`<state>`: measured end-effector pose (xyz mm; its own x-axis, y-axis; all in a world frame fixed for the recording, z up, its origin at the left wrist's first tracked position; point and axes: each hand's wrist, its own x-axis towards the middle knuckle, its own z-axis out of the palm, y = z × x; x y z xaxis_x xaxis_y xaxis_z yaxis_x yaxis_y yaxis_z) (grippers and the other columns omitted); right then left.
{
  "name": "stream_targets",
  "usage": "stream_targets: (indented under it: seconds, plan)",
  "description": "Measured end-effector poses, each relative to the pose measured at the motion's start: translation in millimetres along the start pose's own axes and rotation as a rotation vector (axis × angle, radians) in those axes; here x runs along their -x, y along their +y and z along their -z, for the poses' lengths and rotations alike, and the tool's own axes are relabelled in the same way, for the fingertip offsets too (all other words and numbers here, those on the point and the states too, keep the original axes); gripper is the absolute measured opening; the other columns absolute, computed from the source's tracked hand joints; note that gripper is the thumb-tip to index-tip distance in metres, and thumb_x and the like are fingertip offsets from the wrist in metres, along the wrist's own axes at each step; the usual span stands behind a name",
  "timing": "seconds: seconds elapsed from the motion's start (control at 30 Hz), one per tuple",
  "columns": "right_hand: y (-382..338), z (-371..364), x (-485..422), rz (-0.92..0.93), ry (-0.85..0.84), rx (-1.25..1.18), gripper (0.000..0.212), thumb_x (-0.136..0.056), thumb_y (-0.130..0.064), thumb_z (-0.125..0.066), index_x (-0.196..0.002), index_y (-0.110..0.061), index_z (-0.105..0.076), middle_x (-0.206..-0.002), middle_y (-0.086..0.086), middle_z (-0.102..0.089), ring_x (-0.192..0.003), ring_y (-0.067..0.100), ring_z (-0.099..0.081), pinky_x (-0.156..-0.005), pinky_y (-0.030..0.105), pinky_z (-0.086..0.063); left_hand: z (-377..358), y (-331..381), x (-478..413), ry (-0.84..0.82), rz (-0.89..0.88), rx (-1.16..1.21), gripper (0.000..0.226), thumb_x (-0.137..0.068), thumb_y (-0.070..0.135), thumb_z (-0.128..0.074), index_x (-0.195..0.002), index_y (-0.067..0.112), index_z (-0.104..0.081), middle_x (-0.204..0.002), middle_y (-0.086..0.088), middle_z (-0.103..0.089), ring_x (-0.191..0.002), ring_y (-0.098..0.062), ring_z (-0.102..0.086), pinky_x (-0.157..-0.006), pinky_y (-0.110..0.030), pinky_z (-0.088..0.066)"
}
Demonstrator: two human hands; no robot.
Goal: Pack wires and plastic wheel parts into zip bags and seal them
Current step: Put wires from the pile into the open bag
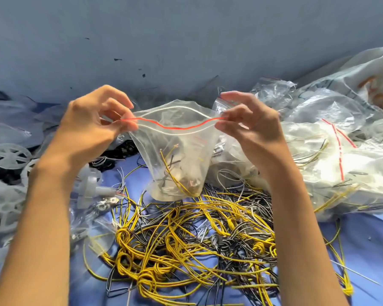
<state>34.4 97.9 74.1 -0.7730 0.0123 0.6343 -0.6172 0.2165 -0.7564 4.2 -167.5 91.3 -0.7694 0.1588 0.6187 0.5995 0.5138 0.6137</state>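
The left hand (91,124) and right hand (250,127) each pinch a top corner of the zip bag (177,151), held above the near wire pile (186,239) with its mouth gaping. The film looks thin, limp and slippery, and the load light. It is best gripped at the stiffer zip strip (170,127).

We are looking down on a blue cloth surface (363,237), where a tangled heap of yellow, black and grey wires (186,244) is sprawling at six o'clock. White plastic wheel parts (9,155) are lying at nine o'clock, and filled zip bags (345,164) are piling up at three o'clock.
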Motion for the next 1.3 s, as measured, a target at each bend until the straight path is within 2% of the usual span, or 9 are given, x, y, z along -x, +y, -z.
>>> stream_targets:
  seconds: [0.13, 0.33, 0.5, 0.57, 0.63, 0.8, 0.93, 1.1, 1.3]
  plan:
    - [10.3, 0.7, 4.4, -0.081, -0.046, 0.067, 0.012, -0.076, -0.017, -0.072, -0.08, -0.027, -0.067, -0.07, -0.012, -0.069, -0.069, 0.005, -0.061, -0.073, 0.021, -0.05, 0.3, -6.4, 2.9, 0.001, 0.061, 0.09, 0.043, -0.074, 0.003, -0.076, -0.092, 0.037, -0.057, -0.077, 0.007, -0.069, -0.067, -0.004, -0.06, -0.07, -0.016, -0.048]
    - [13.1, -1.7, 2.9, 0.035, 0.143, 0.231, 0.023, -0.081, -0.006, -0.071, -0.074, -0.028, -0.065, -0.066, -0.013, -0.063, -0.063, 0.001, -0.056, -0.067, 0.017, -0.046, -0.5, -11.4, 0.3, 0.075, 0.051, 0.038, 0.044, -0.075, -0.001, -0.074, -0.081, 0.036, -0.05, -0.067, 0.019, -0.066, -0.064, 0.001, -0.058, -0.069, -0.024, -0.045]
    - [11.7, -5.4, -0.3, 0.116, 0.186, 0.366, 0.005, -0.083, -0.006, -0.067, -0.083, -0.011, -0.068, -0.067, -0.012, -0.059, -0.064, 0.006, -0.055, -0.073, 0.017, -0.048, -7.3, -11.7, -2.2, 0.088, -0.013, -0.058, 0.048, -0.078, -0.009, -0.067, -0.081, 0.034, -0.046, -0.066, 0.007, -0.059, -0.058, -0.003, -0.049, -0.061, -0.003, -0.039]
    - [12.9, -2.5, 0.8, 0.046, 0.156, 0.312, 0.006, -0.084, -0.006, -0.068, -0.084, -0.012, -0.067, -0.067, -0.01, -0.061, -0.064, 0.009, -0.058, -0.071, 0.025, -0.05, -8.0, -12.2, -1.0, 0.027, 0.023, -0.046, 0.042, -0.079, 0.001, -0.071, -0.087, 0.037, -0.052, -0.074, 0.006, -0.06, -0.063, -0.007, -0.051, -0.069, -0.013, -0.043]
    - [13.7, 1.6, 2.9, 0.003, 0.146, 0.222, 0.009, -0.082, -0.006, -0.07, -0.082, -0.013, -0.066, -0.066, -0.006, -0.063, -0.059, 0.002, -0.058, -0.065, 0.02, -0.048, -6.4, -15.3, 1.1, -0.033, 0.074, -0.036, 0.03, -0.079, 0.011, -0.074, -0.088, 0.036, -0.059, -0.08, 0.005, -0.064, -0.067, -0.003, -0.055, -0.075, -0.022, -0.045]
    - [15.3, 8.3, 7.2, -0.033, 0.06, 0.081, 0.014, -0.083, -0.002, -0.067, -0.081, -0.016, -0.065, -0.065, -0.009, -0.068, -0.058, 0.001, -0.061, -0.063, 0.014, -0.049, 0.5, -21.5, 5.1, -0.099, 0.14, 0.042, 0.007, -0.075, 0.023, -0.074, -0.075, 0.025, -0.067, -0.079, 0.0, -0.071, -0.067, -0.004, -0.057, -0.067, -0.01, -0.043]
    - [17.6, 8.4, 8.5, -0.053, 0.01, 0.16, 0.014, -0.087, -0.007, -0.063, -0.082, -0.02, -0.064, -0.072, -0.005, -0.068, -0.064, 0.001, -0.062, -0.067, 0.014, -0.049, 2.6, -23.9, 7.9, -0.162, 0.174, 0.024, 0.004, -0.078, 0.021, -0.073, -0.077, 0.021, -0.069, -0.081, -0.008, -0.071, -0.079, -0.021, -0.06, -0.079, -0.033, -0.044]
    - [14.6, 6.1, 6.9, -0.02, 0.034, 0.267, 0.024, -0.09, -0.009, -0.062, -0.078, -0.03, -0.058, -0.075, -0.01, -0.067, -0.072, 0.009, -0.064, -0.076, 0.018, -0.05, -3.9, -21.4, 6.0, -0.113, 0.121, -0.081, 0.016, -0.086, 0.011, -0.066, -0.073, 0.021, -0.062, -0.072, -0.004, -0.064, -0.05, 0.002, -0.047, -0.053, -0.005, -0.033]
    - [9.8, 6.4, 5.5, 0.028, 0.017, 0.292, 0.02, -0.082, -0.01, -0.071, -0.084, -0.029, -0.065, -0.076, -0.007, -0.067, -0.069, 0.006, -0.062, -0.076, 0.021, -0.052, -9.2, -16.8, 3.7, -0.055, 0.118, -0.031, 0.015, -0.085, 0.015, -0.068, -0.074, 0.024, -0.063, -0.074, -0.002, -0.061, -0.043, -0.005, -0.037, -0.045, -0.009, -0.028]
